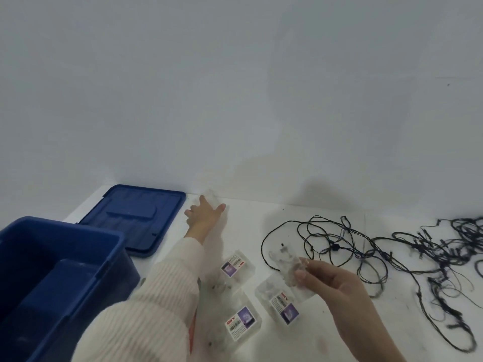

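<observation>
Fingers and thumb of the right hand pinched a clear bag of small pale bits, held just above the surface near its front edge. Fingers of the left hand lay spread and mostly straight against a clear packet far back by the wall, touching it but not plainly closed round it.

Between the hands lay three labelled packets, close together, with a few loose bits scattered beside them. The work looked like gathering and sorting these small packs, and it seemed about midway: some were laid out, one was in hand, one was being reached for. The black cords at the right lay tangled and untouched.

At the left stood a blue bin, uncovered, with its blue lid flat behind it. The surface was white and lightly soiled; the wall was plain and pale.
</observation>
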A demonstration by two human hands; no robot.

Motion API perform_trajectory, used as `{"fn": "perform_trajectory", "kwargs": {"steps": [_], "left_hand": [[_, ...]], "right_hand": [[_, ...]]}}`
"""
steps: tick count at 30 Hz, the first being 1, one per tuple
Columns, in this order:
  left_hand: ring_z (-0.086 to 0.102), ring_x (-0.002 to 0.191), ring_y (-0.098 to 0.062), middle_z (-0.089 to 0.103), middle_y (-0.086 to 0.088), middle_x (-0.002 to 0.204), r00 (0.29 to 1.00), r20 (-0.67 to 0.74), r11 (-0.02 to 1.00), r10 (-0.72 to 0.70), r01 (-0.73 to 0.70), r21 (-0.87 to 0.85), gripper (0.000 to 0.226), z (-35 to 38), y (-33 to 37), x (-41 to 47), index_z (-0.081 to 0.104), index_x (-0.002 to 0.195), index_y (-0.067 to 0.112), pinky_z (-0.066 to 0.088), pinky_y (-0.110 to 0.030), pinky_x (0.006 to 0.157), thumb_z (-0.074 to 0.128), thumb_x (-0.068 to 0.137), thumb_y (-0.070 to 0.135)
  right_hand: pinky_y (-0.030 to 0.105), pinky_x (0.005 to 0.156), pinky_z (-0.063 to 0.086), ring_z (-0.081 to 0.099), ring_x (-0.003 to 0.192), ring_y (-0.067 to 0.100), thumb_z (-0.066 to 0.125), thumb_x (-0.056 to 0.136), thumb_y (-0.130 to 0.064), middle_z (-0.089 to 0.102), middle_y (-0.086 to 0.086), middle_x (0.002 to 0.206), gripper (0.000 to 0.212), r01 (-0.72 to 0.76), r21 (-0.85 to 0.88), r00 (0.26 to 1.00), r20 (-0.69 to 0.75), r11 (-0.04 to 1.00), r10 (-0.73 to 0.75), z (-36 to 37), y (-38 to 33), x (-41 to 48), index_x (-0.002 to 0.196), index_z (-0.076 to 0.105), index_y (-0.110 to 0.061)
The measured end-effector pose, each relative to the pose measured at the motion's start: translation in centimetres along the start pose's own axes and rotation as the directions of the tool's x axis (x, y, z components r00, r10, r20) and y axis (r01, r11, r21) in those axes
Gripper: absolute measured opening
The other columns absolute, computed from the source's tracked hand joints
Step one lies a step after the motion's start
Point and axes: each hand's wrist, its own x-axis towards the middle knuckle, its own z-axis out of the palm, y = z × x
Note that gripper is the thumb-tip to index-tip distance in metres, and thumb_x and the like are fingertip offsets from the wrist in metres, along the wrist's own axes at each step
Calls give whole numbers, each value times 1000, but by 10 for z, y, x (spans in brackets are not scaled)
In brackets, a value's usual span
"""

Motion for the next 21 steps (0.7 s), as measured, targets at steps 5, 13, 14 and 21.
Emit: {"fn": "perform_trajectory", "kwargs": {"steps": [5,13,14,21], "left_hand": [[38,127,-36,36,-18,141,997,29,947,-77,83,-310,82,-9,7,-5,14,145,9,40,-41,100,65,82,20],[48,122,-24,32,-1,141,938,182,677,296,-71,-733,117,-24,37,-155,4,145,43,39,-39,102,83,64,15],[50,119,-20,35,0,138,921,189,656,340,-88,-749,114,-24,39,-172,5,144,45,42,-32,94,81,67,11],[65,106,-20,65,-8,119,798,137,446,587,-178,-877,109,-29,45,-229,19,132,58,49,-27,86,77,57,4]], "right_hand": [[9,66,48,70,79,12,68,78,-7,76,4,84,15,3,-14,999,-36,1000,-3,1,-9,-1,91,75,-12],[30,88,48,68,87,20,68,74,-18,75,9,91,20,156,197,982,-140,968,-129,17,-44,-2,90,75,-10],[29,86,49,68,86,18,67,72,-20,75,8,90,20,181,222,979,-132,958,-154,19,-51,-5,88,76,-11],[7,63,47,68,72,4,65,83,-8,76,2,81,12,331,144,937,-172,933,-306,27,-77,-30,90,74,-11]]}}
